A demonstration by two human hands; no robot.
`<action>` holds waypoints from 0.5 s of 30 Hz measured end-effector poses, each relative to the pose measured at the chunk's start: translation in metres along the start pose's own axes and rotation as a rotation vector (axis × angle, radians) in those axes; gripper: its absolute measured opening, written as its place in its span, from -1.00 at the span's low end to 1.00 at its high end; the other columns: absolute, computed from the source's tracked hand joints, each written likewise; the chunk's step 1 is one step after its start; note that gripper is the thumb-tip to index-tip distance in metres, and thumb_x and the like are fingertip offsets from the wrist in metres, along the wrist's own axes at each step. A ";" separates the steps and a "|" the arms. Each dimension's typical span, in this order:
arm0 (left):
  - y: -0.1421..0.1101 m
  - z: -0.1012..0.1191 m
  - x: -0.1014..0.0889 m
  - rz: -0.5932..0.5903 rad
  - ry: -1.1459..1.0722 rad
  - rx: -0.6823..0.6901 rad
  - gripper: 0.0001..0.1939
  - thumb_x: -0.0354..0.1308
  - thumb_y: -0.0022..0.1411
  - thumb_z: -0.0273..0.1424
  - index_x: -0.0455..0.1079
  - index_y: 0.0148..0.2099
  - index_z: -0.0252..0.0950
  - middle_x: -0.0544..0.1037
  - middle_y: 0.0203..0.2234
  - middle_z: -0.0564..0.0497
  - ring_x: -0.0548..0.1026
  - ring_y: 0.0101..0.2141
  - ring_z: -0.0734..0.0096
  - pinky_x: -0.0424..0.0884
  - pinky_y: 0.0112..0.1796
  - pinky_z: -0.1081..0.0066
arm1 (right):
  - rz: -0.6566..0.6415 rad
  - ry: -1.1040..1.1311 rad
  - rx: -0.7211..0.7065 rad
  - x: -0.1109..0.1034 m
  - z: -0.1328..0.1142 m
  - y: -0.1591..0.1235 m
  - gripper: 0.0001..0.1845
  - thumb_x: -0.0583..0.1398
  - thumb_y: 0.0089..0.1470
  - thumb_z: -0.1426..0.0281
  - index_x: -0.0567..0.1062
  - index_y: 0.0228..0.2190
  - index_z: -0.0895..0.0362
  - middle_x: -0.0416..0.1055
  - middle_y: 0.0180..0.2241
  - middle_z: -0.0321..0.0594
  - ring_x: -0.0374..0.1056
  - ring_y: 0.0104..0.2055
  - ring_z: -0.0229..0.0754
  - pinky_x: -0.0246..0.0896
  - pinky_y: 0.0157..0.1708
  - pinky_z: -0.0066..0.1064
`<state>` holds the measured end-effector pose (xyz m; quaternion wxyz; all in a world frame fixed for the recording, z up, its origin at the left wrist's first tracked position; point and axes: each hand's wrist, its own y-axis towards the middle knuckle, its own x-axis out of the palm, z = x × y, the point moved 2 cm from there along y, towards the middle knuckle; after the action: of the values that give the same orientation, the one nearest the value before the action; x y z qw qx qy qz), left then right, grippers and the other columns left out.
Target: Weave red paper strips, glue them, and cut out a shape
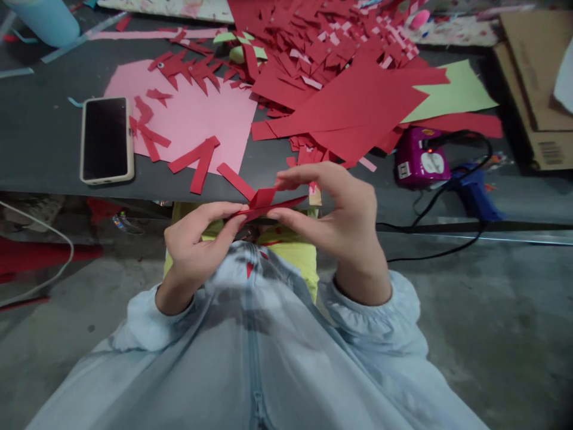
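Two hands, left hand (197, 242) and right hand (340, 215), pinch one red strip (266, 203) between thumb and fingers, just off the desk (40, 137) near edge. Phone (106, 139) lies far left; red scraps (340, 77) are heaped beyond.

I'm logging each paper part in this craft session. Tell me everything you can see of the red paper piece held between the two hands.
The red paper piece is a narrow strip of thin red paper or card, folded so a short flap stands up near its middle. It lies roughly level, in the air just in front of the dark table edge. The left hand pinches its left end; the right hand grips the right end between thumb and forefinger. Nothing else touches it.
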<state>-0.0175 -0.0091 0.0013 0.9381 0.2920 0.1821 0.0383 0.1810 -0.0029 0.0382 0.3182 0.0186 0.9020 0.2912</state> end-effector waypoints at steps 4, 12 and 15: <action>0.002 0.000 0.002 -0.038 -0.022 -0.066 -0.86 0.35 0.14 -0.48 0.59 -0.20 -0.21 0.69 -0.36 0.08 0.64 -0.36 0.47 0.59 -0.25 0.51 | -0.079 0.005 -0.009 -0.003 -0.003 0.011 -0.84 0.30 0.12 0.27 0.60 -0.23 0.01 0.60 -0.30 -0.21 0.50 -0.24 -0.10 0.38 -0.15 -0.21; 0.006 -0.003 0.008 -0.076 -0.211 -0.257 -0.93 0.34 0.16 -0.43 0.56 -0.25 -0.24 0.66 -0.37 0.05 0.63 -0.38 0.48 0.59 -0.28 0.53 | -0.204 0.017 -0.041 0.006 -0.001 0.020 -0.87 0.26 0.15 0.35 0.59 -0.43 0.05 0.57 -0.38 -0.23 0.45 -0.33 -0.17 0.32 -0.30 -0.32; 0.010 -0.004 0.009 -0.083 -0.243 -0.321 -0.92 0.34 0.15 -0.41 0.53 -0.27 -0.25 0.64 -0.39 0.06 0.63 -0.38 0.49 0.58 -0.28 0.53 | -0.235 0.018 -0.003 0.009 -0.003 0.020 -0.84 0.25 0.16 0.35 0.59 -0.43 0.08 0.57 -0.38 -0.22 0.45 -0.34 -0.18 0.31 -0.30 -0.33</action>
<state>-0.0102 0.0032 0.0007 0.9885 0.1335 0.0709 -0.0077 0.1691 0.0145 0.0456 0.3422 -0.0904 0.9002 0.2536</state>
